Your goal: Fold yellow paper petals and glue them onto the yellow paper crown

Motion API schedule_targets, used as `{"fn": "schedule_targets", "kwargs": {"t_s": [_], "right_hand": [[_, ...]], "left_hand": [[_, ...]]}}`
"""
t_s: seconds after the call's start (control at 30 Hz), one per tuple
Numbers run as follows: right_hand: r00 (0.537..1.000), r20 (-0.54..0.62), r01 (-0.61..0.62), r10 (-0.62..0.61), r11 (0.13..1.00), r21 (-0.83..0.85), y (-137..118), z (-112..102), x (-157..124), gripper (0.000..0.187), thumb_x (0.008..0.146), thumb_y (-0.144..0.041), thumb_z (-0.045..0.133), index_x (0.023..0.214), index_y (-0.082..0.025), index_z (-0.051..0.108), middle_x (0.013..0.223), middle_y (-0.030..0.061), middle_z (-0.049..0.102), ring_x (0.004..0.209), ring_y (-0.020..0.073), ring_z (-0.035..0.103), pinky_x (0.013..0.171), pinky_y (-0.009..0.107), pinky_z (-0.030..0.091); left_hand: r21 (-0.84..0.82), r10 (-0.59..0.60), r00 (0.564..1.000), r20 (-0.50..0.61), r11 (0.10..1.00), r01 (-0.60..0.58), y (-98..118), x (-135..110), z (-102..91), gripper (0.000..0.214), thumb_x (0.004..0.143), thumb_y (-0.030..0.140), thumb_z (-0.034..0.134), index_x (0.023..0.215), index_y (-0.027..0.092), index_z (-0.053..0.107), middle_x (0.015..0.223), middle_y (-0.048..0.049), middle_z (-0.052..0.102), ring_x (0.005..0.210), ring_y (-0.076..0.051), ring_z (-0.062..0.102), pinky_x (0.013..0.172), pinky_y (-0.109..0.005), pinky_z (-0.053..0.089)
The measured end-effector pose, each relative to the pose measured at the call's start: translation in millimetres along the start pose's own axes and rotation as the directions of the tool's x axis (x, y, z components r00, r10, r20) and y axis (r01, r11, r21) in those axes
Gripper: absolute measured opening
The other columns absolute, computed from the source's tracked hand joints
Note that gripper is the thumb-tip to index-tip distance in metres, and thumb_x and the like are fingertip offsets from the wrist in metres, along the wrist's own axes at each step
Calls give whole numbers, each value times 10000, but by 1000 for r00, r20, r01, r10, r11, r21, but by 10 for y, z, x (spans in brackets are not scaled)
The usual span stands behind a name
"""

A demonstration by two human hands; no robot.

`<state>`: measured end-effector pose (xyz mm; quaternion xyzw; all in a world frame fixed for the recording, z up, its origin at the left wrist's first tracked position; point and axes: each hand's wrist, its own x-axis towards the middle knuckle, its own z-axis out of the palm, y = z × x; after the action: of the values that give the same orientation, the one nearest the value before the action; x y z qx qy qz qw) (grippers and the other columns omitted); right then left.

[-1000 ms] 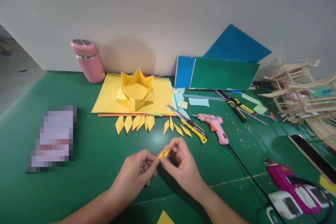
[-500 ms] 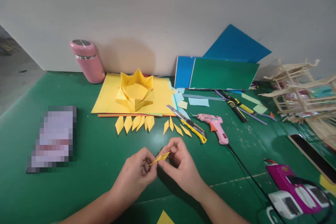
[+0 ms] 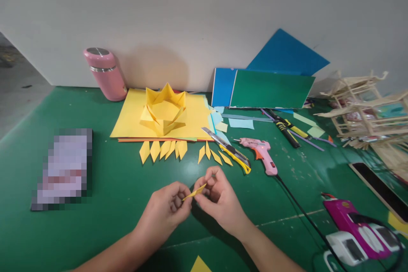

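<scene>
My left hand [image 3: 165,212] and my right hand [image 3: 219,199] meet just above the green table, both pinching a small folded yellow paper piece [image 3: 194,192] held between their fingertips. Beyond them lie several yellow diamond-shaped paper pieces [image 3: 164,149] in a row, and more of these diamonds [image 3: 215,155] to the right. Behind those sits a folded yellow paper crown shape [image 3: 164,110] on a stack of yellow sheets [image 3: 130,119].
A pink bottle [image 3: 106,74] stands at the back left. A yellow utility knife [image 3: 228,151], a pink glue gun [image 3: 261,153] with its cord, blue and green sheets [image 3: 270,89], a wooden stick model [image 3: 366,114], a magenta device [image 3: 357,229] and a blurred flat object [image 3: 63,168] surround the hands.
The yellow piece has been drawn out longer between my fingers and tilted down toward my left hand. Both hands have stayed in place.
</scene>
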<state>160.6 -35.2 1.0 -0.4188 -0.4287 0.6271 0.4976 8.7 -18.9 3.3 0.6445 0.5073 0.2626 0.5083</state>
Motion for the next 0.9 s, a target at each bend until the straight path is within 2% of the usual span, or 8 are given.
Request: {"fn": "schedule_targets", "kwargs": {"t_s": [0.13,0.3,0.47,0.53,0.63,0.73,0.9], "right_hand": [[1000,-10,-1,1,1000,-11,1,15,-4,341,715,-132,612,799,-241,300,722,-84,503,606,69,462,588,201,371],[1000,-11,0,-1,999,-49,15,28,-6,324,717,-148,612,876,-241,345,720,-78,498,639,85,484,633,227,385],[999,-24,-34,34,999,-3,-2,12,13,353,698,-173,642,792,-241,309,701,-84,499,579,74,454,560,200,354],[997,-55,-59,61,998,38,-24,1,22,373,696,-187,657,781,-241,298,704,-87,502,552,65,437,531,185,337],[990,-127,-55,62,997,57,-53,-6,27,406,682,-192,686,780,-242,296,714,-84,511,574,70,455,549,186,351],[986,-155,-50,60,997,65,-64,-3,25,427,671,-201,704,787,-246,295,715,-81,511,604,83,475,575,198,370],[994,-98,-36,38,999,30,-37,1,22,363,708,-228,671,806,-243,322,714,-74,487,579,79,449,542,204,340]], "left_hand": [[35,25,1000,-18,999,-25,3,-5,-4,159,712,326,477,639,195,528,484,54,465,418,-89,400,409,-179,327],[34,40,998,-51,999,-38,32,-10,-7,125,692,298,485,610,205,509,444,80,405,385,-83,384,386,-172,308],[-62,-50,999,16,997,51,77,-5,-9,193,719,366,489,647,196,546,482,55,495,376,-82,443,382,-177,338],[-144,-107,993,49,983,113,97,-1,-11,228,716,404,500,704,187,570,539,30,565,371,-77,452,359,-176,332],[-229,-172,984,37,957,176,115,5,-14,253,677,419,541,745,178,572,577,12,608,363,-68,443,330,-166,311],[-255,-193,981,17,948,190,118,11,-14,240,646,412,570,701,180,544,571,15,607,354,-57,429,319,-155,303],[-247,-159,987,-3,957,153,116,5,-13,204,660,390,560,670,189,529,551,24,594,353,-56,430,321,-147,300]]}}
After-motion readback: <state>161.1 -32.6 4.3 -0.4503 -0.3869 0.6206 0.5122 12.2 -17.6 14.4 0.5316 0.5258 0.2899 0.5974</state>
